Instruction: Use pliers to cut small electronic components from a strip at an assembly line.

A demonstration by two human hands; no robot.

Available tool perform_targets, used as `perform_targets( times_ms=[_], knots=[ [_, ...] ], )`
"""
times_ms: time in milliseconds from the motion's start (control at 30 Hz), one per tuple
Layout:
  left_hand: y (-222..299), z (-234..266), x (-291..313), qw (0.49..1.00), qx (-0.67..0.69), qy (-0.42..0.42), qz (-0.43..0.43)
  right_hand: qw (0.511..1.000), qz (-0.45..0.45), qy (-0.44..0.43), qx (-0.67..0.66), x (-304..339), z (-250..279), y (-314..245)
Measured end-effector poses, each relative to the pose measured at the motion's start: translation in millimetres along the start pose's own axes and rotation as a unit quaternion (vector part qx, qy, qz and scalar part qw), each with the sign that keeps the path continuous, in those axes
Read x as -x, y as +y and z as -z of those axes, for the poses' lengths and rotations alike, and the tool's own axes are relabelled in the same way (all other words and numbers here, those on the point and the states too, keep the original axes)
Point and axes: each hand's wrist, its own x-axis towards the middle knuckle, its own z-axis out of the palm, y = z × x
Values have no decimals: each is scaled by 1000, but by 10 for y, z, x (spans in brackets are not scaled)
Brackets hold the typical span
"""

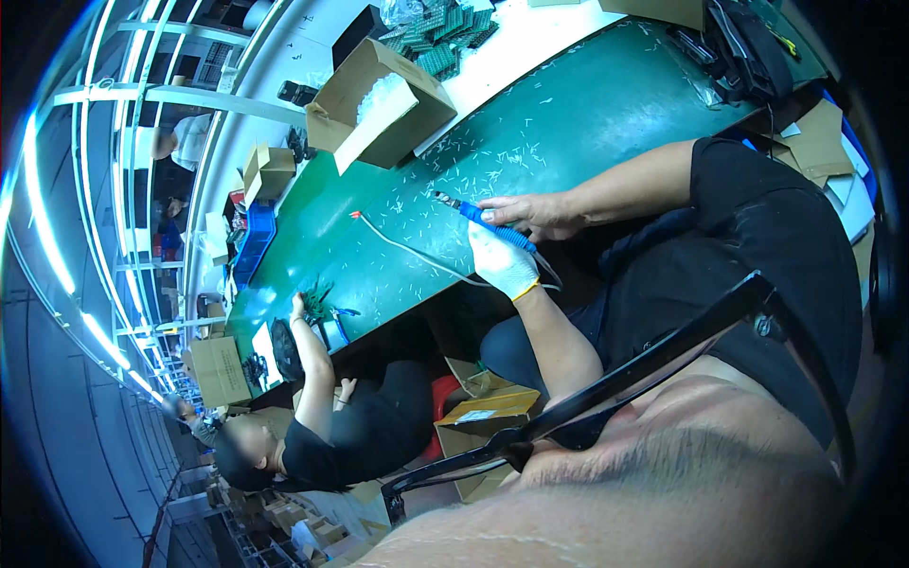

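My left hand (502, 263), in a white knit glove, is closed around the lower side of a blue sleeve-like piece with a dark and metal tip (454, 202). Bare, my right hand (540, 214) grips the same piece from the other side, thumb along its top. Its kind cannot be made out for sure. A ribbed blue section runs back between my hands. A pale cable (405, 248) with a red end leads over the table's edge to the gloved hand and loops beside it. The fingers under the glove are partly hidden.
Small white slivers lie scattered across the green table (587, 104). An open cardboard box (417, 104), stacked green boards (440, 38) and a black bag (748, 57) stand on its far side. A blue bin (256, 241) is farther left. A co-worker (350, 417) sits to the left, beside cardboard boxes.
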Motion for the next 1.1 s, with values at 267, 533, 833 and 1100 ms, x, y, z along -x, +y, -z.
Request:
perform_targets(
  times_ms=[267, 533, 833, 1100],
  knots=[
    [48, -304, 65, 870, -395, -71, -287, 997, 6, 75, -29, 253, 284, -211],
    [131, -277, -278, 914, -306, -244, -107, 990, 97, -101, -33, 532, -18, -769],
    [566, -1330, -982, 631, -690, -303, -185, 903, 159, -345, 199, 747, -124, -683],
    [135, -2342, -376, 653, -478, -511, -289, 862, 225, -426, 157, 684, -224, -560]
  ],
)
